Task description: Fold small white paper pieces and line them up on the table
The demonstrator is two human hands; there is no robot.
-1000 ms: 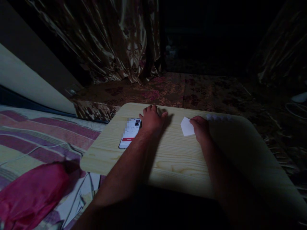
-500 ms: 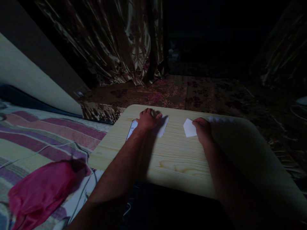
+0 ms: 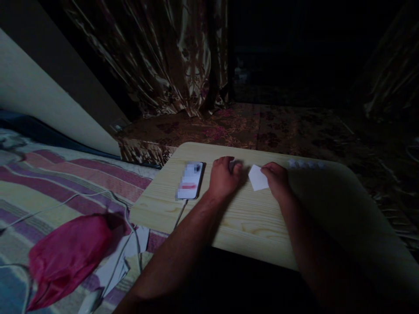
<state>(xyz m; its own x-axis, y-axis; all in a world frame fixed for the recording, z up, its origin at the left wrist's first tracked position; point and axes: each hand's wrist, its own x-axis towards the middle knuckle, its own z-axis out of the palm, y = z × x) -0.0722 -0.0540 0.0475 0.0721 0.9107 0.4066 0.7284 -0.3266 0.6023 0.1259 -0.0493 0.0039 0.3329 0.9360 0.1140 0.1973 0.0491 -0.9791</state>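
Seemingly half-done paper (image 3: 257, 178) is being pinched by the right hand (image 3: 277, 178), finished-looking white pieces (image 3: 301, 164) far right, can't tell what's being held by the left hand (image 3: 223, 179) tbh

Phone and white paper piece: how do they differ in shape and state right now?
The phone lies on the wooden tabletop with no hand on it; the white paper piece is pinched in the right hand. The phone is a rectangle with a lit screen; the paper is plain, with a pointed outline. A cable runs from the phone, none from the paper.
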